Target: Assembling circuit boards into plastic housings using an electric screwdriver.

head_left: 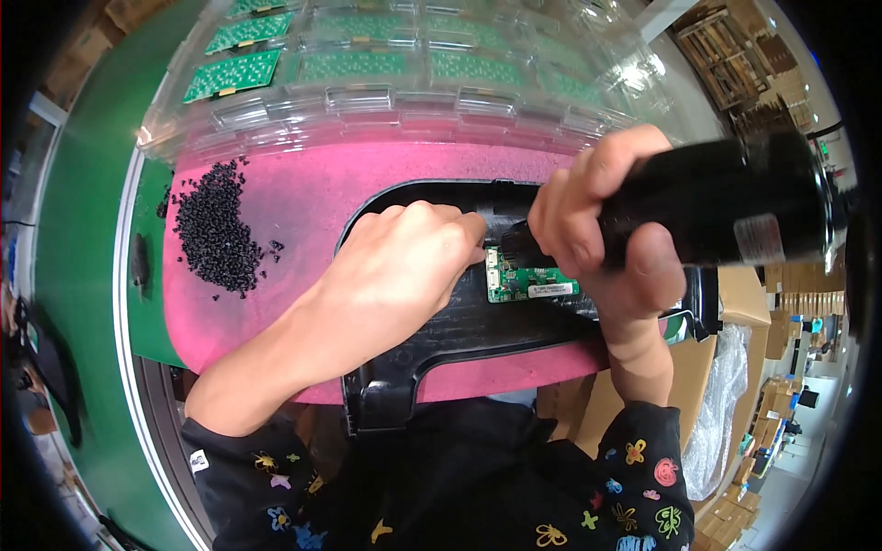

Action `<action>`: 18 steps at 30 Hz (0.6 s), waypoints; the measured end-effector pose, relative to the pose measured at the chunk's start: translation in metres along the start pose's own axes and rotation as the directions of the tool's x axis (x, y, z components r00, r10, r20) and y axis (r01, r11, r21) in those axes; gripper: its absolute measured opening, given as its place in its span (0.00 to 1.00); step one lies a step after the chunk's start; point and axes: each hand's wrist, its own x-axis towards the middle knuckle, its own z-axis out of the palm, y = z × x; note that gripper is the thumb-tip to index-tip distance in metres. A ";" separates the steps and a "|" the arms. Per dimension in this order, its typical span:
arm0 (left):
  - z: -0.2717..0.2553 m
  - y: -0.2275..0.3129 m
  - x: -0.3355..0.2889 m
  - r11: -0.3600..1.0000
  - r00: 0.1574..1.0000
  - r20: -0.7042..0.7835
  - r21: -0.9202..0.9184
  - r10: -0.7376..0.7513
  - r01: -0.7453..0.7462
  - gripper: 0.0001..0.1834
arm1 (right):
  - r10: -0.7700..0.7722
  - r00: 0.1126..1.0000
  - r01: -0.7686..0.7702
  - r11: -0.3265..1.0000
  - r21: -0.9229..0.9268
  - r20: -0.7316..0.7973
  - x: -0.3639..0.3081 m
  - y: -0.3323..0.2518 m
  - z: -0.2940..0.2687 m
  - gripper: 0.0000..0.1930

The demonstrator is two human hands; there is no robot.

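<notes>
A black plastic housing [459,335] lies across the pink mat [289,179], with its hollow side up. Inside it sits a small green circuit board [533,285] with white connectors along its left edge. My right hand [611,230] is wrapped round a thick black power screwdriver [717,202], held nearly level, its narrow end over the board's upper part. The tip is hidden. My left hand [404,257] reaches over the housing, its fingers curled and pinched together by the board's upper left corner. Whatever those fingertips hold is out of sight.
Small black screws [216,234] are heaped on the mat's left side. Clear plastic trays [358,101] holding several green boards [354,64] stand along the back. An open cardboard box [671,381] and bubble wrap [721,413] are at the right. Green tabletop [83,239] extends left.
</notes>
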 end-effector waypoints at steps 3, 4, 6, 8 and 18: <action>-0.002 -0.001 0.001 1.000 0.997 0.073 0.023 0.000 -0.002 0.07 | -0.010 0.996 0.025 0.986 0.166 -0.091 -0.010 -0.007 0.000 0.22; -0.001 -0.002 0.001 0.999 0.997 0.065 0.038 0.032 -0.035 0.07 | -0.047 0.995 0.068 0.961 0.267 -0.083 -0.011 -0.008 -0.005 0.22; 0.002 -0.003 0.003 0.996 0.996 0.060 0.055 0.063 -0.066 0.07 | -0.125 0.991 0.136 0.907 0.399 -0.053 -0.007 -0.017 -0.013 0.20; 0.003 -0.002 0.004 0.969 0.975 -0.070 -0.116 0.209 -0.216 0.08 | -0.140 0.989 0.145 0.902 0.407 -0.043 -0.009 -0.025 -0.018 0.20; 0.008 -0.003 0.012 0.930 0.961 -0.032 -0.243 0.274 -0.274 0.08 | -0.067 0.997 0.041 0.902 0.429 0.047 -0.020 -0.026 -0.026 0.21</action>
